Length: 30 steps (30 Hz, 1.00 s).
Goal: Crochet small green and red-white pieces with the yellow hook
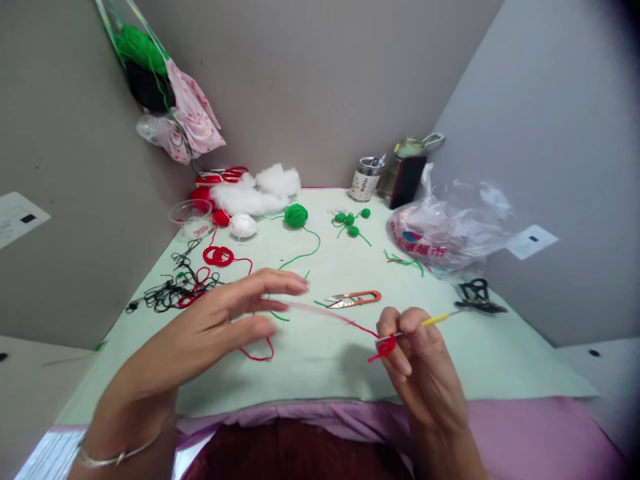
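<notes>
My right hand (420,347) grips a crochet hook (435,319) with a yellow handle. A small red crocheted piece (385,347) sits at the hook's metal shaft, against the fingers. From it a strand of red yarn (363,327) stretches leftward to my left hand (215,327), blurred near the fingertips. That hand is raised over the table, thumb and fingers apart; how the yarn passes around its fingers is partly hidden. Thread snips (355,299) with an orange handle lie on the table between and beyond both hands.
Beyond lie a green yarn ball (296,215), a white yarn ball (243,226), white stuffing (277,180) and small green crocheted balls (349,219). Tangled black yarn (165,293) is at left. A plastic bag (445,227), phone (407,181), pen tin (367,180) and black scissors (477,297) stand or lie right.
</notes>
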Available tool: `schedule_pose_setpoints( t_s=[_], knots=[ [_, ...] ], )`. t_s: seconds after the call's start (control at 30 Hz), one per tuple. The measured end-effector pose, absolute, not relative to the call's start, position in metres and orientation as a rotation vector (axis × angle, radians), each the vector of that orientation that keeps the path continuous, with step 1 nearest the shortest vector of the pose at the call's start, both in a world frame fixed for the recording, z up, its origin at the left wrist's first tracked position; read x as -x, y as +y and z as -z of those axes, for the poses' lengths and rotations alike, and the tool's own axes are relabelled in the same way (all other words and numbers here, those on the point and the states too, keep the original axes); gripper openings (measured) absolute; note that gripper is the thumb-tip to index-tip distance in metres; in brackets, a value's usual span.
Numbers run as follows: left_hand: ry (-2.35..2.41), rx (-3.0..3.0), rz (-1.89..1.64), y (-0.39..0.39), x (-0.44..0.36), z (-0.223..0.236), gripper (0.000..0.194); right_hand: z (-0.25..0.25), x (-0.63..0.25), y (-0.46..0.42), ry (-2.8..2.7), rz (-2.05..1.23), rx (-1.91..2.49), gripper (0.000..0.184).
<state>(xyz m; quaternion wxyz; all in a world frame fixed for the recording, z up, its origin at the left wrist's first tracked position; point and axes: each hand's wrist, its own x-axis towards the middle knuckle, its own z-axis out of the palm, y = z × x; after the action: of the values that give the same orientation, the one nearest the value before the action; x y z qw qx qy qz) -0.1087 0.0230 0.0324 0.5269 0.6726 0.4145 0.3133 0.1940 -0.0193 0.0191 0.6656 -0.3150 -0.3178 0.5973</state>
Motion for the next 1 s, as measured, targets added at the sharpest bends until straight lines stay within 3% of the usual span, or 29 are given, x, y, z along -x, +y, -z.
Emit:
schedule_pose_setpoints(
  t_s=[0.13,0.2,0.3,0.43,0.57,0.63,0.73,0.87,1.0],
  knots=[
    [1.433,-2.081,-0.595,0.073,0.090,-0.067,0.031,-0.021,-0.191,-0.017,-0.750,-1.383,0.686,0.020],
    [1.363,-2.073,-0.619,0.070,0.071,-0.065,0.033,-0.022,-0.188,-0.016,-0.769,-1.410,0.676,0.020],
    [0.951,-1.740,-0.798,0.052,0.032,-0.054,0.052,-0.024,-0.185,-0.016,-0.791,-1.432,0.672,0.019],
    [0.368,-1.158,-0.612,0.035,-0.005,-0.047,0.062,-0.025,-0.187,-0.016,-0.784,-1.410,0.659,0.016],
    [0.501,-0.746,-1.022,0.030,0.000,-0.067,0.054,-0.022,-0.190,-0.015,-0.769,-1.404,0.649,0.015],
    [0.709,-0.873,-1.239,0.028,0.008,-0.076,0.063,-0.019,-0.189,-0.015,-0.767,-1.408,0.648,0.014],
    [0.790,-1.468,-1.256,0.027,0.012,-0.074,0.087,-0.018,-0.188,-0.015,-0.768,-1.406,0.635,0.013],
    [0.864,-1.865,-1.091,0.027,0.004,-0.047,0.059,-0.016,-0.188,-0.015,-0.820,-1.333,0.643,0.013],
    [0.732,-1.515,-0.976,0.020,-0.009,-0.031,0.045,-0.011,-0.187,-0.016,-0.960,-1.122,0.695,0.013]
  ],
)
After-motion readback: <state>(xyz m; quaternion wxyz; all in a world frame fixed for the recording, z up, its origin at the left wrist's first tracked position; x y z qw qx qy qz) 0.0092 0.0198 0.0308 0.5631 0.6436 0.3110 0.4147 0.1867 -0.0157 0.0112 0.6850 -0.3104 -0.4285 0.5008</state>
